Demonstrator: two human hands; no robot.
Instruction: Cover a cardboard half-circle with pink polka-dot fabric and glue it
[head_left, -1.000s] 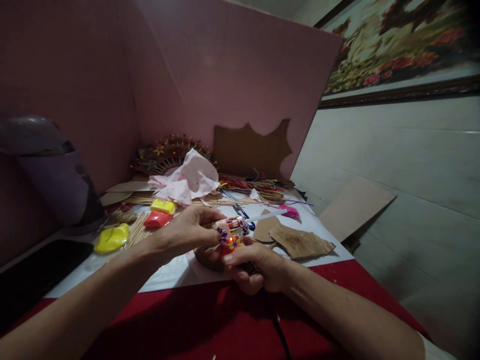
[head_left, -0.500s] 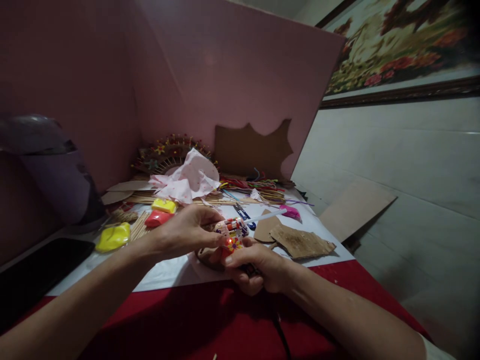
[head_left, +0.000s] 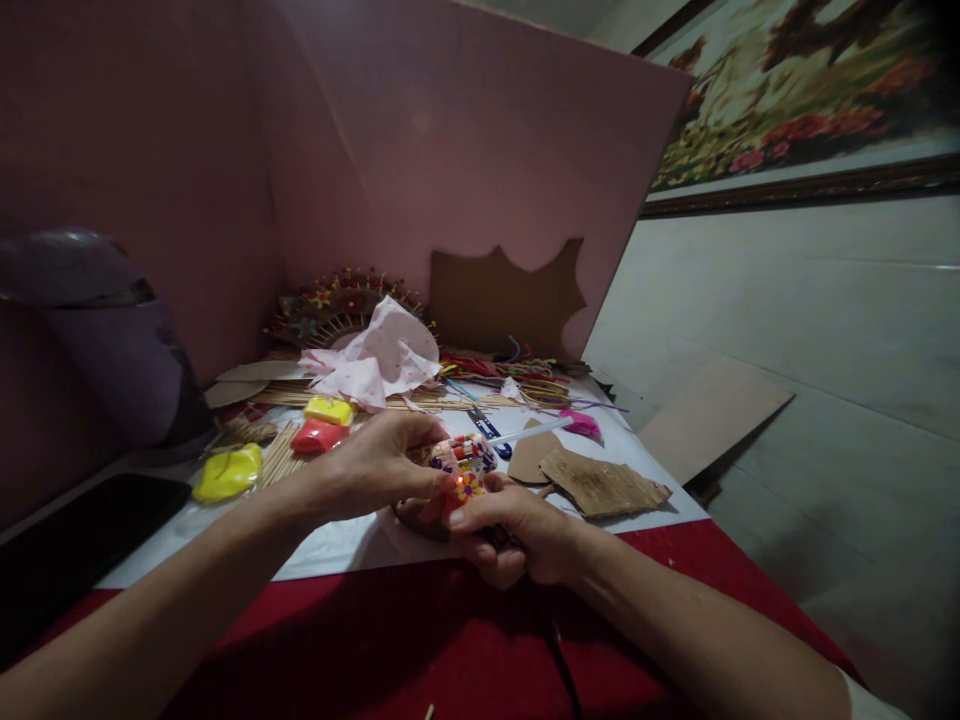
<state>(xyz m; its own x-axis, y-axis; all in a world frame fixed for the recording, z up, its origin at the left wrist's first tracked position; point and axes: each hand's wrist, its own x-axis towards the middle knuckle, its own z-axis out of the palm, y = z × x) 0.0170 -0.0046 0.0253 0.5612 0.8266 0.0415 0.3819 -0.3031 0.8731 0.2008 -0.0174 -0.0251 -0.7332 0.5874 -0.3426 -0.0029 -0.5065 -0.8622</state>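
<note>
Between my hands is a hot glue gun (head_left: 465, 455) with a colourful flower pattern and a small lit red light. A translucent glue stick (head_left: 532, 432) juts from it toward the upper right. My right hand (head_left: 517, 530) is closed around its lower part, thumb on the near side. From the left, my left hand (head_left: 390, 465) pinches the side of its body with thumb and fingers. Just below them, a brown piece (head_left: 420, 520) is mostly covered by the hands. The gun's nozzle is hidden.
Yellow clay packs (head_left: 227, 473) and a red one (head_left: 319, 436) lie left, beside thin wooden sticks (head_left: 281, 455). Blue snips (head_left: 491, 435), torn cardboard (head_left: 604, 482) and a pink pack (head_left: 581, 425) are right. Crumpled pink-white cloth (head_left: 379, 360) sits behind. A purple bin (head_left: 124, 350) stands far left.
Almost nothing differs. The glue gun and both hands keep their places, with only a very slight shift of the left fingers.
</note>
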